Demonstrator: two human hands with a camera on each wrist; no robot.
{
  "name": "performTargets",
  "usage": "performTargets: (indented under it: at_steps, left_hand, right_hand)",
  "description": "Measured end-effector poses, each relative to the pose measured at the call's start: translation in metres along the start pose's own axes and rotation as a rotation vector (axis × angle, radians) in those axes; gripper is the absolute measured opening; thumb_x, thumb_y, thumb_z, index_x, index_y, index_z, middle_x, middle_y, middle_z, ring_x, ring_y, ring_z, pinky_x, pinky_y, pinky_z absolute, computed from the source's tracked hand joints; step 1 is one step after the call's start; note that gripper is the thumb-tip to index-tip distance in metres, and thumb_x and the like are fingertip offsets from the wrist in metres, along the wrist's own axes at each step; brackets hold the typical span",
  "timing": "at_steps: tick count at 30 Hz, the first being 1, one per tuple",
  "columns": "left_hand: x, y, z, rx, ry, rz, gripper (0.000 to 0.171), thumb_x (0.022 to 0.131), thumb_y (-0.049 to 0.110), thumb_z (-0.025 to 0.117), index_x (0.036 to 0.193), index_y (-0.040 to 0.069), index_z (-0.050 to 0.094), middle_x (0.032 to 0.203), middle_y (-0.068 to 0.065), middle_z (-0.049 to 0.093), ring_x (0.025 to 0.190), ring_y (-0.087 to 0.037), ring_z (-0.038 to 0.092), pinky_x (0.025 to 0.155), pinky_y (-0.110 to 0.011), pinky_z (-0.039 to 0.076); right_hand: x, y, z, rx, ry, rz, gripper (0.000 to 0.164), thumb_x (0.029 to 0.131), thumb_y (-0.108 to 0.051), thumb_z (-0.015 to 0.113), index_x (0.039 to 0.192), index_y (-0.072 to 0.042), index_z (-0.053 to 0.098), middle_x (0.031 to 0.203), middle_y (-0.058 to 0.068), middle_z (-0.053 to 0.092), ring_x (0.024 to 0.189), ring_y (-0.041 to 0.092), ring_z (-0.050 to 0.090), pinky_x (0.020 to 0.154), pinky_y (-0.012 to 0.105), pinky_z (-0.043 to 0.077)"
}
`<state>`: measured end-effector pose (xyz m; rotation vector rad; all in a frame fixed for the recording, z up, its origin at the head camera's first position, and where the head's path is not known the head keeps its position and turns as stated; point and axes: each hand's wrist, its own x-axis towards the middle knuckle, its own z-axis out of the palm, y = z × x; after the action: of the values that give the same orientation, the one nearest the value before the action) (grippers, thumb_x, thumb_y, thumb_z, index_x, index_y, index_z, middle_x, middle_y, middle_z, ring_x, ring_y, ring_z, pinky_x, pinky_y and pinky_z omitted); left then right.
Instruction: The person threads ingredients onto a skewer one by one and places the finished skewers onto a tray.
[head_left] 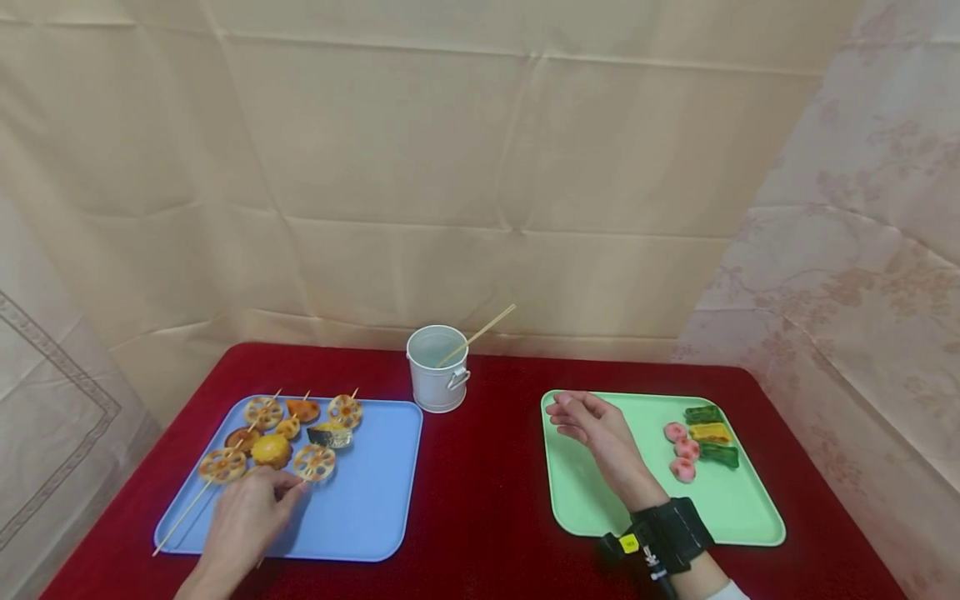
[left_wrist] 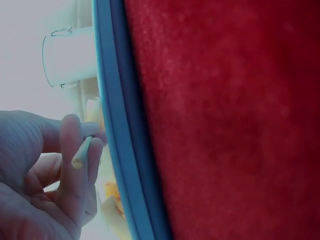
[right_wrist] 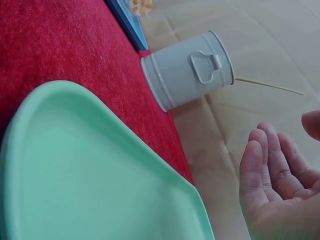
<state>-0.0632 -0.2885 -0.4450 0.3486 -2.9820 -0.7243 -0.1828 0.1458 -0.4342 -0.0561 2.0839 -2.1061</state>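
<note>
My left hand [head_left: 251, 512] is over the front of the blue tray [head_left: 367, 517], pinching a wooden skewer between thumb and fingers. The blunt end of the skewer stick [left_wrist: 82, 152] pokes out from the fingers in the left wrist view. In line beyond the fingertips are a lotus root slice [head_left: 314, 462], a dark-skinned yellow piece [head_left: 330, 435] and another lotus slice on a stick. Two more loaded skewers lie to the left, partly hidden by the hand. My right hand [head_left: 603, 442], fingers loosely extended and holding nothing, hovers above the left part of the green tray [head_left: 585, 500].
Between the trays at the back stands a small white metal bucket [head_left: 438, 387] with a thin stick [head_left: 491, 323] leaning in it. On the green tray's right side lie pink round pieces [head_left: 686, 450], green pieces [head_left: 718, 454] and a yellow piece [head_left: 710, 432]. Red cloth [head_left: 480, 500] covers the table.
</note>
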Motion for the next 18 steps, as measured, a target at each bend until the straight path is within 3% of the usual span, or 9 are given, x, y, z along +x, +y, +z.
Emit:
performTargets:
  at_steps: [7,12,18]
  left_hand:
    - [0.0008,-0.0062,-0.0003,-0.039,-0.029,-0.025,0.01,0.091,0.008,0.076,0.087,-0.001,0.078,0.057,0.004,0.059,0.051,-0.012,0.053,0.049,-0.029,0.036]
    - [0.0012,-0.0091,-0.001,-0.012,-0.035,-0.011,0.01,0.091,0.008,0.077,0.084,0.0,0.078,0.054,0.004,0.057,0.05,-0.012,0.053,0.051,-0.031,0.035]
    - [0.0008,-0.0091,-0.0029,0.009,-0.047,0.0,0.011,0.088,0.01,0.082,0.085,0.0,0.079,0.056,0.004,0.06,0.053,-0.013,0.053,0.055,-0.034,0.038]
  right_hand:
    - [-0.0007,0.0,0.0015,0.004,-0.016,0.001,0.052,0.104,-0.028,0.065,0.135,0.012,0.054,0.114,0.017,0.071,0.104,0.026,0.068,0.091,0.03,0.056]
    - [-0.0013,-0.0001,0.002,0.01,-0.022,-0.006,0.051,0.104,-0.028,0.064,0.135,0.012,0.053,0.114,0.017,0.071,0.099,0.021,0.069,0.089,0.03,0.056]
    - [-0.0022,-0.0006,0.0021,0.014,-0.038,-0.016,0.051,0.105,-0.026,0.063,0.135,0.013,0.053,0.114,0.017,0.071,0.103,0.026,0.068,0.089,0.03,0.056]
